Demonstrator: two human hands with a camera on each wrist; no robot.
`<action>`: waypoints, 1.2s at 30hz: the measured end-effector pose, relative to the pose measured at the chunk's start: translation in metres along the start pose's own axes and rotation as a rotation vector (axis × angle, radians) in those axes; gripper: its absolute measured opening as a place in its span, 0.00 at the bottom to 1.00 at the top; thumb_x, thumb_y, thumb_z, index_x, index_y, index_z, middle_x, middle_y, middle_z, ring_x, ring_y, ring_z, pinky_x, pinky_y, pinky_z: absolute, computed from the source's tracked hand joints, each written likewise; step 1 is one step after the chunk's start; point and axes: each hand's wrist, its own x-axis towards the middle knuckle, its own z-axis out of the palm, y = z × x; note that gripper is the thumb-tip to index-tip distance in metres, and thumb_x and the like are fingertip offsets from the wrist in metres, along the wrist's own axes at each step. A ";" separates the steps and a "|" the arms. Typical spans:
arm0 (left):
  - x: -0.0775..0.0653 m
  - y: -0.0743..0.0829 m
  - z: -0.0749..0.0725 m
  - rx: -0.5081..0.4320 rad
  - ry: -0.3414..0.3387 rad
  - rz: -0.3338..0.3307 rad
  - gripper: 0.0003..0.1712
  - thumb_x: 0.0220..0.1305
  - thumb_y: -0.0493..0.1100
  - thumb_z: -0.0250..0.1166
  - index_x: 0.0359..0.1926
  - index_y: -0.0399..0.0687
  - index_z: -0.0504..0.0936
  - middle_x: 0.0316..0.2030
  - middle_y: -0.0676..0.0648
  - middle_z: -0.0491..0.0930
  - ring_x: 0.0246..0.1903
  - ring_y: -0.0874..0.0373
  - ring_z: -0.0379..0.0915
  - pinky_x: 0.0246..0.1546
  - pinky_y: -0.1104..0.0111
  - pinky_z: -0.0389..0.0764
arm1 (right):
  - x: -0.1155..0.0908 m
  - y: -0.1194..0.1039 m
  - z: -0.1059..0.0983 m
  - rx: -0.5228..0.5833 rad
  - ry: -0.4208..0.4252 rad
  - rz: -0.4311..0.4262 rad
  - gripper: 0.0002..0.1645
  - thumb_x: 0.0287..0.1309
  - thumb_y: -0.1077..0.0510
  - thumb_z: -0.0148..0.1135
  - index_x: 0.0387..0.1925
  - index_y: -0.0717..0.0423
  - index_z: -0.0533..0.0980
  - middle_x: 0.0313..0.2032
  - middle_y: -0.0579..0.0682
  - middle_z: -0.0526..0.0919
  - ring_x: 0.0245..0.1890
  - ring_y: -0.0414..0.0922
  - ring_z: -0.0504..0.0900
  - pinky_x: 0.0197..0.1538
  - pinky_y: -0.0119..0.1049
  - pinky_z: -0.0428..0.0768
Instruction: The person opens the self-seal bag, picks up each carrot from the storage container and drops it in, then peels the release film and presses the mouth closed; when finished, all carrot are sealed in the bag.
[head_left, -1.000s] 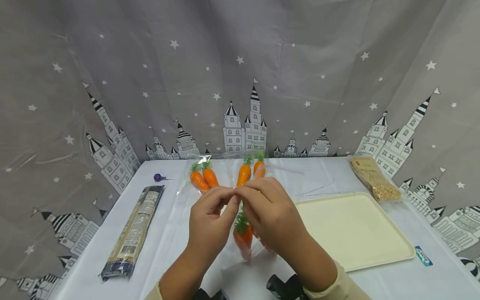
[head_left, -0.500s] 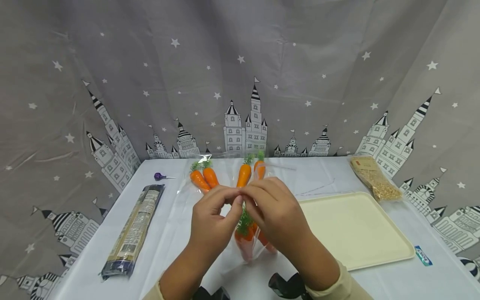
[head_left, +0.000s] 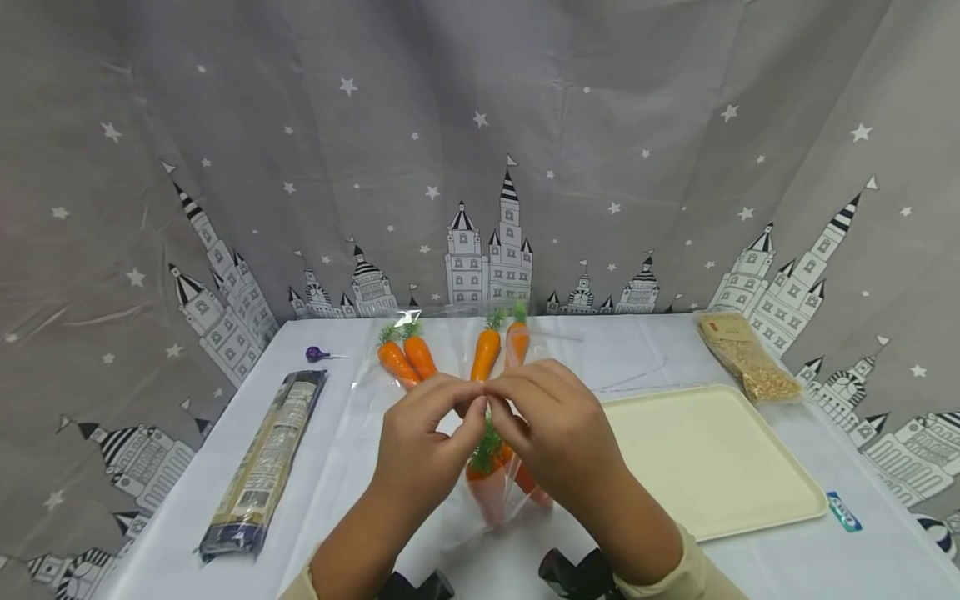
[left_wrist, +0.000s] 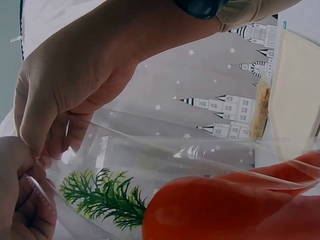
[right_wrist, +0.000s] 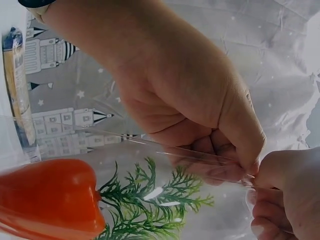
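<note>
Between both hands hangs a clear plastic zip bag with orange carrots inside, their green tops upward. My left hand and right hand meet at its top edge, thumbs and forefingers pinching the film side by side. The right wrist view shows the pinched edge line running into the fingertips, beside a carrot. Behind the hands lie two more clear bags, one with a pair of carrots at left, another with a pair of carrots in the middle.
A cream tray lies at right, with a bag of grains behind it and a small blue-green packet beside it. At left are a long noodle-like packet and a purple lollipop. A castle-print curtain stands behind.
The meeting fingertips have shifted slightly to the right along the bag's top edge. The bagged carrots have swayed a little; the things on the table stay in place.
</note>
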 end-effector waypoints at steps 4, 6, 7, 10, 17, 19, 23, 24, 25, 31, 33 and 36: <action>0.001 -0.001 -0.001 0.021 -0.019 0.017 0.07 0.63 0.33 0.71 0.42 0.45 0.90 0.32 0.56 0.85 0.32 0.66 0.77 0.34 0.77 0.83 | 0.000 0.000 -0.001 0.003 -0.004 0.004 0.04 0.59 0.65 0.70 0.37 0.60 0.87 0.33 0.49 0.90 0.35 0.46 0.85 0.44 0.36 0.86; 0.001 0.000 -0.002 0.028 -0.027 0.021 0.07 0.63 0.33 0.71 0.41 0.44 0.90 0.32 0.56 0.85 0.32 0.66 0.77 0.33 0.77 0.83 | 0.000 0.000 -0.001 0.004 -0.009 0.008 0.03 0.60 0.65 0.69 0.36 0.60 0.86 0.33 0.50 0.89 0.35 0.47 0.85 0.43 0.36 0.85; 0.001 0.000 -0.002 0.029 -0.032 0.020 0.07 0.63 0.33 0.71 0.41 0.44 0.90 0.32 0.56 0.85 0.32 0.66 0.77 0.33 0.77 0.83 | 0.000 0.000 -0.001 0.002 -0.014 0.011 0.03 0.60 0.65 0.69 0.36 0.60 0.86 0.33 0.50 0.89 0.35 0.47 0.85 0.44 0.37 0.85; 0.001 0.000 -0.003 0.034 -0.045 0.004 0.06 0.63 0.33 0.72 0.40 0.44 0.90 0.32 0.55 0.84 0.32 0.66 0.76 0.32 0.77 0.83 | 0.000 0.001 -0.001 0.000 -0.031 0.017 0.03 0.61 0.65 0.68 0.36 0.60 0.85 0.34 0.50 0.89 0.36 0.46 0.85 0.44 0.37 0.85; 0.001 0.001 -0.004 0.036 -0.063 -0.017 0.05 0.63 0.34 0.72 0.39 0.46 0.89 0.30 0.56 0.83 0.31 0.66 0.75 0.29 0.75 0.83 | -0.001 0.001 -0.002 0.019 -0.067 0.061 0.03 0.62 0.64 0.66 0.37 0.59 0.83 0.35 0.50 0.88 0.39 0.47 0.84 0.49 0.38 0.86; 0.001 0.001 -0.004 0.031 -0.067 -0.018 0.05 0.62 0.34 0.72 0.38 0.47 0.89 0.29 0.57 0.83 0.31 0.67 0.75 0.29 0.75 0.82 | -0.002 0.001 -0.002 0.030 -0.070 0.081 0.03 0.62 0.64 0.65 0.37 0.59 0.83 0.35 0.49 0.88 0.39 0.46 0.83 0.49 0.38 0.86; 0.001 0.001 -0.004 0.017 -0.076 -0.024 0.06 0.62 0.34 0.71 0.38 0.49 0.89 0.29 0.58 0.82 0.30 0.67 0.75 0.29 0.75 0.82 | -0.001 0.001 -0.003 0.061 -0.074 0.120 0.03 0.63 0.65 0.62 0.36 0.58 0.81 0.34 0.49 0.85 0.39 0.46 0.82 0.49 0.38 0.85; 0.001 0.001 -0.004 0.015 -0.078 -0.029 0.06 0.62 0.34 0.71 0.38 0.49 0.89 0.28 0.58 0.82 0.30 0.67 0.74 0.29 0.75 0.82 | -0.001 0.001 -0.003 0.069 -0.075 0.130 0.03 0.63 0.65 0.62 0.37 0.58 0.81 0.34 0.48 0.85 0.39 0.46 0.81 0.49 0.38 0.84; 0.001 0.001 -0.004 0.014 -0.079 -0.032 0.06 0.62 0.34 0.71 0.38 0.49 0.89 0.28 0.58 0.82 0.30 0.67 0.74 0.29 0.75 0.82 | -0.001 0.002 -0.003 0.076 -0.077 0.137 0.03 0.63 0.65 0.61 0.36 0.58 0.80 0.34 0.48 0.84 0.39 0.45 0.81 0.49 0.38 0.84; 0.001 0.001 -0.003 0.004 -0.088 -0.044 0.06 0.62 0.33 0.71 0.37 0.50 0.89 0.28 0.59 0.81 0.30 0.67 0.74 0.27 0.74 0.82 | -0.002 0.002 -0.004 0.096 -0.085 0.159 0.04 0.64 0.65 0.59 0.37 0.58 0.79 0.35 0.48 0.84 0.39 0.45 0.80 0.47 0.37 0.84; 0.001 0.001 -0.004 0.000 -0.090 -0.043 0.06 0.62 0.33 0.71 0.37 0.49 0.88 0.28 0.59 0.81 0.30 0.67 0.74 0.27 0.74 0.82 | -0.001 0.001 -0.003 0.103 -0.080 0.164 0.03 0.64 0.65 0.60 0.37 0.58 0.79 0.35 0.49 0.84 0.39 0.45 0.80 0.47 0.37 0.84; 0.001 0.001 -0.004 -0.003 -0.088 -0.041 0.06 0.61 0.33 0.71 0.37 0.48 0.88 0.28 0.58 0.81 0.30 0.67 0.74 0.27 0.74 0.82 | -0.002 0.001 -0.002 0.115 -0.068 0.170 0.03 0.64 0.65 0.61 0.38 0.58 0.79 0.36 0.49 0.84 0.40 0.45 0.81 0.48 0.37 0.84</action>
